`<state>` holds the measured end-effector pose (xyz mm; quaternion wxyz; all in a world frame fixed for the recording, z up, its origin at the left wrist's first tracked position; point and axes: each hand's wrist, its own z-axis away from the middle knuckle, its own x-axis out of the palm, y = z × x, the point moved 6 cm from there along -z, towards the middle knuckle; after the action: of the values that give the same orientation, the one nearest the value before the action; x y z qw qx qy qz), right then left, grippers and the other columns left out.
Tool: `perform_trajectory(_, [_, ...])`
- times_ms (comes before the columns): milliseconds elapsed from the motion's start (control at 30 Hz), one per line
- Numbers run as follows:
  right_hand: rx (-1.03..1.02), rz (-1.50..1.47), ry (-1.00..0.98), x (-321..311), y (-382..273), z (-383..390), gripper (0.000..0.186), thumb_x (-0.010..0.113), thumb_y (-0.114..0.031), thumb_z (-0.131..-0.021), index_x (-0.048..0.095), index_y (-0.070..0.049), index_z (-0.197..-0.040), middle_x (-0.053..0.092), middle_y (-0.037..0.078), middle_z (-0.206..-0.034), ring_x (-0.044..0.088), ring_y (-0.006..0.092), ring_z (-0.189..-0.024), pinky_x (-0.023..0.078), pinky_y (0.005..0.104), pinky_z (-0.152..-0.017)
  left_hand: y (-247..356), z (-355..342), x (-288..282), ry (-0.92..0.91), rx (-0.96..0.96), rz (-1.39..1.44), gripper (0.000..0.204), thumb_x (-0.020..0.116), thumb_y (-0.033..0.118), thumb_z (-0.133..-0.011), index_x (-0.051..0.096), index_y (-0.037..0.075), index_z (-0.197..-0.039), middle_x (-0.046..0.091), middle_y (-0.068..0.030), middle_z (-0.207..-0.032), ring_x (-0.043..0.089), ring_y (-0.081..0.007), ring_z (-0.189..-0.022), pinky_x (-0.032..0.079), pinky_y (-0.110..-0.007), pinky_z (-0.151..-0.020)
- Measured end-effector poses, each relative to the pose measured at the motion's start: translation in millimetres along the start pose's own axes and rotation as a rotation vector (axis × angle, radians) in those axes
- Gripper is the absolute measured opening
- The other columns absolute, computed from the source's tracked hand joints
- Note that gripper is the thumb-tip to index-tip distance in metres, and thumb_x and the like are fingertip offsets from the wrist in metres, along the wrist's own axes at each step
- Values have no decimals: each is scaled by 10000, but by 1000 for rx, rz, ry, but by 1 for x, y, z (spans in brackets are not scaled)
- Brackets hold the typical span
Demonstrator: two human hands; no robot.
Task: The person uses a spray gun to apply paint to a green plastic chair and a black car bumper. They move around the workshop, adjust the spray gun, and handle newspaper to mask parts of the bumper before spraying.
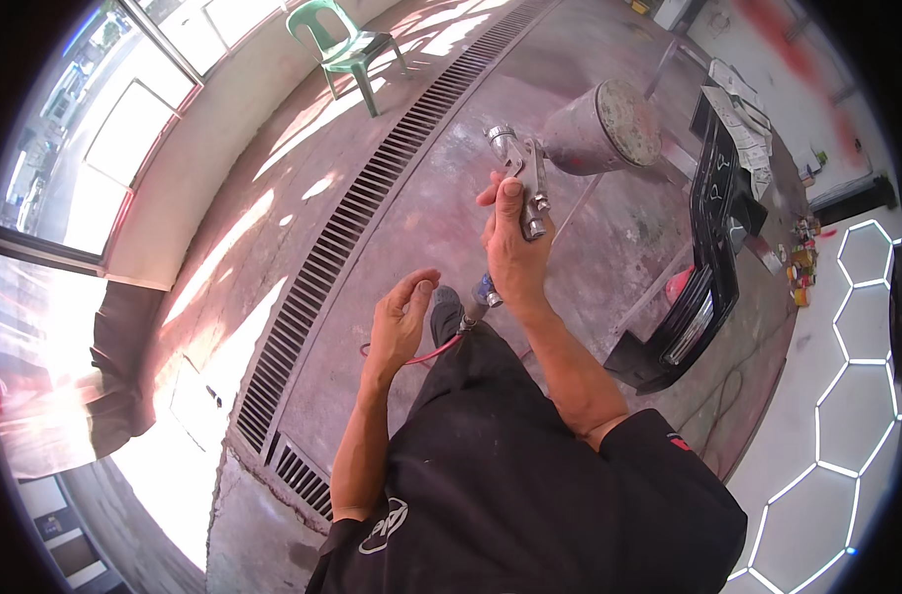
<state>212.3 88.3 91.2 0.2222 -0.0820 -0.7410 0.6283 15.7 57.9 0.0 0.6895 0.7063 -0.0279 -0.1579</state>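
So I've got my right hand [515, 259] wrapped around the handle of a silver spray gun [533, 186], thumb up high near the metal body, and the grip looks snug. My left hand [397, 325] has nothing in it: fingers loosely curved, only a modest gap to the thumb, hanging lower and off to the left of the gun. A red hose [434, 354] loops around below that left hand and over toward the fitting under the gun. The thing I'd watch is the angle. The round cap end of the gun faces away from me and a touch left, while the big black bumper [716, 247] is off to my right, its long axis running mostly away from me, near end angled back in toward my right elbow. So right hand's clearly the nearer one, but the gun isn't lined up with that panel at all; I reckon getting them facing would take a decent swing to the right. There's also a grimy metal drum [609, 127] ahead, between the gun's front and the bumper's far end as I see it.
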Motion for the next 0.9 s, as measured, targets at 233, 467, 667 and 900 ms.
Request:
perform_trajectory(233, [-12, -127, 19, 129, 75, -159, 513, 565, -488, -1096, 603, 3, -1240, 621, 31, -977, 401, 25, -572, 349, 238, -512, -5, -226, -39, -208, -113, 308, 345, 561, 279, -1121, 674, 9, -1303, 721, -20, -1081, 625, -86, -1007, 522, -289, -892])
perform_trajectory(467, [21, -52, 26, 224, 98, -321, 548, 544, -546, -1085, 570, -21, -1236, 610, 61, -996, 395, 39, -538, 368, 248, -490, -22, -395, -90, -255, -260, 666, 348, 565, 305, -1124, 641, 48, -1347, 673, 17, -1012, 582, -52, -830, 493, -246, -709])
perform_trajectory(667, [-9, -30, 43, 293, 116, -422, 531, 589, -453, -1096, 633, 43, -1280, 635, 26, -958, 413, 29, -591, 351, 237, -529, -38, -513, -133, -276, -215, 717, 334, 572, 328, -1121, 652, 70, -1318, 659, 41, -952, 562, -30, -779, 453, -222, -662])
perform_trajectory(900, [-8, 10, 120, 379, 185, -527, 536, 579, -470, -1095, 634, 35, -1266, 642, 27, -939, 432, 35, -581, 365, 239, -518, -80, -643, -204, -322, -240, 754, 318, 568, 313, -1122, 657, 61, -1295, 650, 43, -950, 546, -26, -783, 455, -227, -672])
